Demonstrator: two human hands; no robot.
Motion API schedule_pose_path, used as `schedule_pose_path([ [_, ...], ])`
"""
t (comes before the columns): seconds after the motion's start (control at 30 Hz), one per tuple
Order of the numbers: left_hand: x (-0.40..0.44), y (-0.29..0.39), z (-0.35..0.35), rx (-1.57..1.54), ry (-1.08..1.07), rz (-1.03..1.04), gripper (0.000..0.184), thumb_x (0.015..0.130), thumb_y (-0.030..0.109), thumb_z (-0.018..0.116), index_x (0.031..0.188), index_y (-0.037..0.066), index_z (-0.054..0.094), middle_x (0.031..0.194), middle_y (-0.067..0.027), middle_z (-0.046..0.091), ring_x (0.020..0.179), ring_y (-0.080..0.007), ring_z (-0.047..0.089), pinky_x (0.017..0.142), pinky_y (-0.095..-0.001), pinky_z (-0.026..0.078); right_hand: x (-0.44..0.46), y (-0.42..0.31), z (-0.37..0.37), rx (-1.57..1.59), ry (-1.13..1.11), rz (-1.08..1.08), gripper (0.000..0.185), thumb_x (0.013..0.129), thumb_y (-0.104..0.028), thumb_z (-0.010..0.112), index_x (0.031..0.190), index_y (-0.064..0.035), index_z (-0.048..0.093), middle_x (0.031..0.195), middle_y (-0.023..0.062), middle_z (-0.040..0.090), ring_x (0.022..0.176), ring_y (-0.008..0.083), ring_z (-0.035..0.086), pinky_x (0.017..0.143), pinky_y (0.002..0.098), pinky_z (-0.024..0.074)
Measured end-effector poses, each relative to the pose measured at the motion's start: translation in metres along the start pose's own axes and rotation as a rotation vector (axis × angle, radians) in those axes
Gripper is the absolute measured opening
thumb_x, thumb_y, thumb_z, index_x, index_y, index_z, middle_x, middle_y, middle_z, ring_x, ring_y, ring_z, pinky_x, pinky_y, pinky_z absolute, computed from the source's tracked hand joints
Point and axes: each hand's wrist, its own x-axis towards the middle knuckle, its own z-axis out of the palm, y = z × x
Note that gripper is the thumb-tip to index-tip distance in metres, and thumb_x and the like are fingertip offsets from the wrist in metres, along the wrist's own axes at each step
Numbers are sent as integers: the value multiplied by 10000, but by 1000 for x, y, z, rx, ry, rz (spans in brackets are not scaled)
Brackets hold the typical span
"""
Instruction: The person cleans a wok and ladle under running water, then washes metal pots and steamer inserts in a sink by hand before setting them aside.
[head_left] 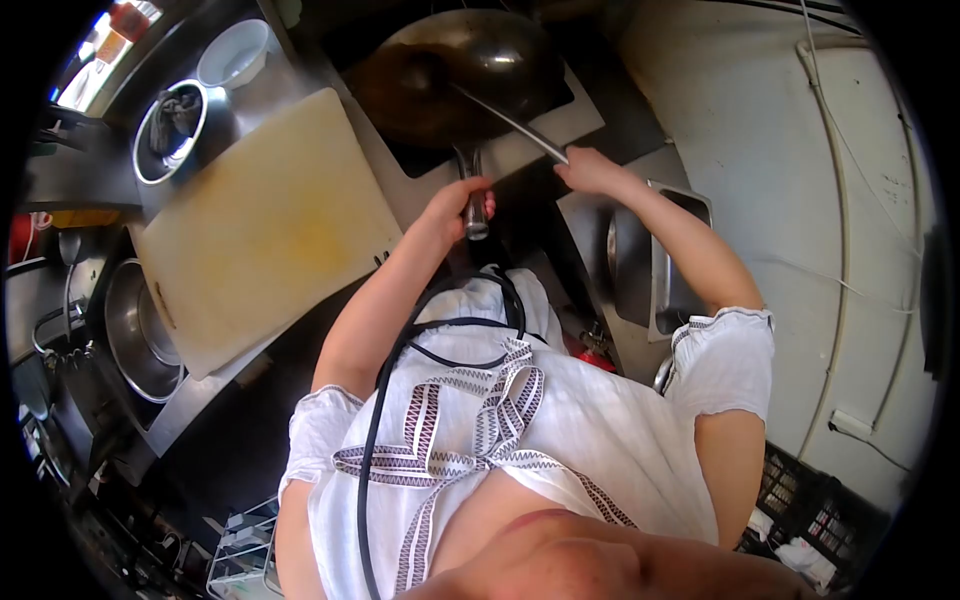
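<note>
A large dark wok (pixel 520 62) rests over the stove at the top of the view. My left hand (pixel 458 207) is wrapped around the wok's metal handle (pixel 476 222), which points toward my body. My right hand (pixel 590 170) grips the long metal shaft of a wok ladle (pixel 510 120). The ladle slants down into the wok, its round head sitting in the brownish interior. What lies in the wok is too dark to make out.
A yellow-stained cutting board (pixel 270 230) lies left of the stove. Behind it stand a steel bowl (pixel 140 172) with a dark cloth-like wad and a white bowl (pixel 235 55). Steel containers (pixel 683 255) sit at right, beside a wall (pixel 780 200) with cables. A black cord (pixel 372 440) hangs down my front.
</note>
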Motion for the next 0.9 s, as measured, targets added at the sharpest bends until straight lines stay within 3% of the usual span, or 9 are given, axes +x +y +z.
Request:
schedule_pose_path([
  [0.1, -2, 9, -2, 81, 42, -14, 121, 762, 104, 498, 713, 14, 433, 598, -60, 486, 449, -125, 464, 399, -217, 430, 12, -9, -5, 738, -416, 147, 298, 814, -315, 433, 846, -19, 436, 502, 30, 443, 371, 99, 423, 363, 256, 381],
  [0.23, -13, 15, 3, 182, 132, -12, 120, 768, 127, 510, 744, 19, 465, 595, -49, 484, 440, -126, 472, 390, -212, 427, 19, -41, -5, 1114, -688, 51, 386, 804, -394, 427, 849, -14, 482, 591, 50, 495, 479, 158, 493, 418, 270, 419],
  [0.4, -12, 19, 1, 208, 106, 9, 530, 792, 544, 315, 821, 53, 514, 669, -68, 541, 526, -182, 534, 453, -300, 459, 50, -79, -14, 680, -844, -197, 462, 782, -450, 426, 736, -3, 533, 563, 51, 490, 437, 134, 484, 442, 245, 427],
  [0.6, -15, 37, 24, 233, 198, 6, 499, 757, 525, 422, 809, 40, 527, 644, -105, 545, 569, -217, 557, 492, -333, 471, 104, -104, -31, 128, -1043, -631, 342, 807, -289, 398, 777, 13, 557, 643, 85, 562, 527, 156, 556, 465, 262, 457],
  [0.63, -19, 39, 28, 253, 258, -12, 471, 758, 490, 456, 813, 28, 529, 648, -117, 551, 566, -220, 560, 494, -337, 472, 114, -113, -52, -171, -1010, -719, 316, 802, -266, 397, 774, 1, 563, 658, 86, 573, 551, 154, 568, 467, 266, 462],
  [0.73, -19, 41, 26, 305, 327, 0, 354, 760, 338, 509, 836, -7, 531, 677, -139, 568, 559, -220, 569, 500, -340, 472, 212, -155, -90, -251, -626, -1018, 238, 757, -210, 431, 721, -26, 577, 619, 99, 591, 539, 168, 585, 451, 288, 461],
  [0.77, -19, 43, 27, 327, 333, -16, 322, 756, 295, 515, 837, -16, 533, 687, -142, 571, 560, -221, 571, 505, -339, 471, 260, -177, -103, -81, -364, -1206, 250, 756, -234, 436, 728, -29, 577, 654, 127, 590, 589, 223, 586, 518, 338, 458],
  [0.8, -16, 41, 23, 302, 371, -2, 296, 747, 245, 520, 865, -26, 536, 704, -149, 573, 562, -224, 572, 520, -326, 469, 237, -208, -149, -16, 137, -986, 274, 763, -261, 426, 755, -27, 568, 757, 155, 584, 704, 292, 565, 617, 374, 442],
  [0.9, -5, 31, -2, 345, 385, 94, 280, 735, 223, 529, 872, -20, 558, 743, -137, 579, 617, -210, 563, 551, -306, 454, 291, -284, -202, 39, 826, -1044, 318, 788, -308, 381, 817, -59, 576, 856, 169, 561, 816, 307, 531, 702, 407, 422],
])
